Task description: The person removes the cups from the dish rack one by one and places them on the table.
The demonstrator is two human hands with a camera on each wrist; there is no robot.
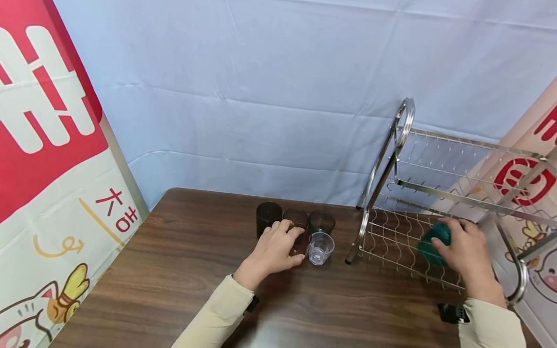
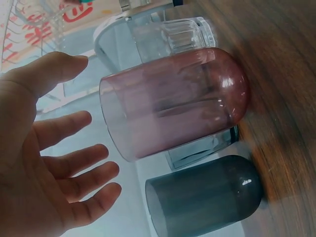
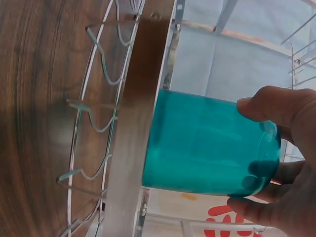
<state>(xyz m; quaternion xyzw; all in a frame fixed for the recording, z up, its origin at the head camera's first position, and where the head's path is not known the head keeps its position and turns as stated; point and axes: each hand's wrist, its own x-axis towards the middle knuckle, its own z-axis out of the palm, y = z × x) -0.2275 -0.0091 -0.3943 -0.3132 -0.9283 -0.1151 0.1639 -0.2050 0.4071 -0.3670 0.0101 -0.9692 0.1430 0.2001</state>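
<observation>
My left hand (image 1: 274,245) hovers beside a reddish see-through cup (image 2: 173,103), thumb and fingers spread, with a gap between them and its mouth. To one side stands a dark grey cup (image 1: 267,217); on the other is a small clear faceted glass (image 1: 321,249), with a smoky glass (image 1: 322,221) behind. With my right hand (image 1: 472,249) I grip a teal cup (image 3: 207,143) by its rounded base, thumb on one side and fingers on the other. This cup is upside down, its mouth end at the lower tier of the metal dish rack (image 1: 370,217).
The two-tier wire rack stands at the right of the brown wooden table (image 1: 183,256), its upper tier (image 1: 461,193) above and behind my right hand. A pale blue cloth (image 1: 261,96) hangs behind the table. Printed banners (image 1: 52,159) flank both sides.
</observation>
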